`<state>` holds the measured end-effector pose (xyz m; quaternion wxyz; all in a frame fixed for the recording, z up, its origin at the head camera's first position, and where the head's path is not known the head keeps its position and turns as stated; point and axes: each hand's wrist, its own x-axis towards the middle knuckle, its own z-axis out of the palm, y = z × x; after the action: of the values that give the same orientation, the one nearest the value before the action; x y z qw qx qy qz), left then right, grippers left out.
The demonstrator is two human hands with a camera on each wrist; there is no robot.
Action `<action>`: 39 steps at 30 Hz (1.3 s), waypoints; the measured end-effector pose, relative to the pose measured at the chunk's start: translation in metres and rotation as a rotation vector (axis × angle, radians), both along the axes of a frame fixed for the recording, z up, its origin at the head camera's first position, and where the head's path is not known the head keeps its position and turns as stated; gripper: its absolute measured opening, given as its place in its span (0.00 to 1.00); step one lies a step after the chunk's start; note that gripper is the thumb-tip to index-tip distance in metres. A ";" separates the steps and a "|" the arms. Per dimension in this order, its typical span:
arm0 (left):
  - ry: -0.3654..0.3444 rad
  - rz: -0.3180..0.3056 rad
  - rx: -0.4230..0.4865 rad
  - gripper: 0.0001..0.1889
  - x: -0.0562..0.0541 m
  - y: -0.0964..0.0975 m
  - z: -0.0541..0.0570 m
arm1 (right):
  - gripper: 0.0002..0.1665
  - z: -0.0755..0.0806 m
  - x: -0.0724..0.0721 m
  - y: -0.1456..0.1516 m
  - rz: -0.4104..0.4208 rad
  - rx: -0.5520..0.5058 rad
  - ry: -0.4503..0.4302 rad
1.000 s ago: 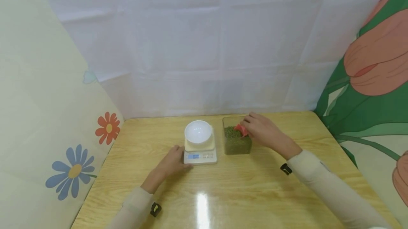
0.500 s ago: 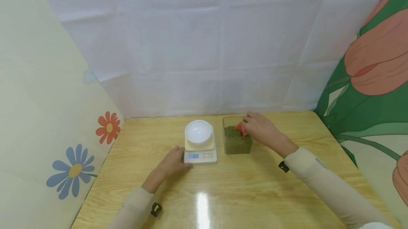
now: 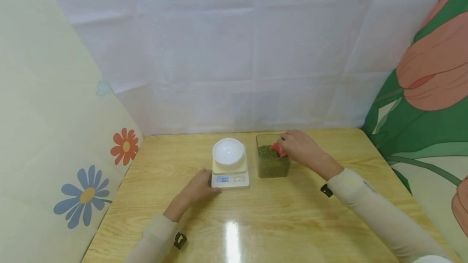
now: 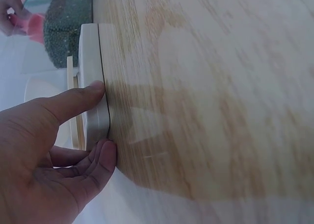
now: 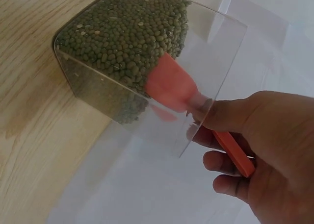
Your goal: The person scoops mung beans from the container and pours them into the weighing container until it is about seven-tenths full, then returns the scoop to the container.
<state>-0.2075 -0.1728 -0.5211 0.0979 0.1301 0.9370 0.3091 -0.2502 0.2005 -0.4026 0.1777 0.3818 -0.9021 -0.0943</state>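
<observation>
A white kitchen scale (image 3: 239,185) stands on the table with a white bowl (image 3: 228,152) on its cream platform. Its lit display appears to read zero. My left hand (image 3: 197,186) holds the scale's left side, thumb (image 4: 81,102) at the front edge and fingers curled by the corner. To the right of the scale is a clear plastic box (image 5: 228,62) partly filled with green mung beans (image 5: 117,33). My right hand (image 3: 301,149) grips the handle of a red scoop (image 5: 171,84), whose head dips into the beans near the box's right wall.
The wooden table (image 3: 278,222) runs back to a white cloth backdrop (image 3: 204,51). Flower-patterned panels flank it, daisies (image 3: 85,196) on the left and large tulips (image 3: 427,68) on the right. Each sleeve carries a small black strap buckle (image 3: 326,190).
The right forearm has shifted slightly, while the scoop stays in the beans. The left hand, scale and bowl hold their places.
</observation>
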 end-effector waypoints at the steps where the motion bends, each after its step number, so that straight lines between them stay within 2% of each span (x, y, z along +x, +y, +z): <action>1: 0.001 -0.001 0.000 0.28 0.000 0.000 0.000 | 0.10 0.001 0.000 0.000 0.000 -0.004 -0.001; 12: -0.005 -0.016 0.013 0.28 0.002 0.000 0.003 | 0.10 0.014 0.007 0.004 -0.061 -0.038 -0.108; 23: 0.001 -0.013 0.005 0.28 0.002 -0.002 0.002 | 0.09 0.031 0.010 0.007 -0.091 -0.027 -0.113; 39: 0.026 -0.026 0.016 0.27 -0.001 -0.003 0.001 | 0.04 0.039 0.007 0.009 -0.120 -0.026 -0.161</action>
<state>-0.2087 -0.1759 -0.5196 0.0887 0.1470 0.9339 0.3136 -0.2429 0.2094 -0.3631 0.1036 0.3309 -0.9359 -0.0622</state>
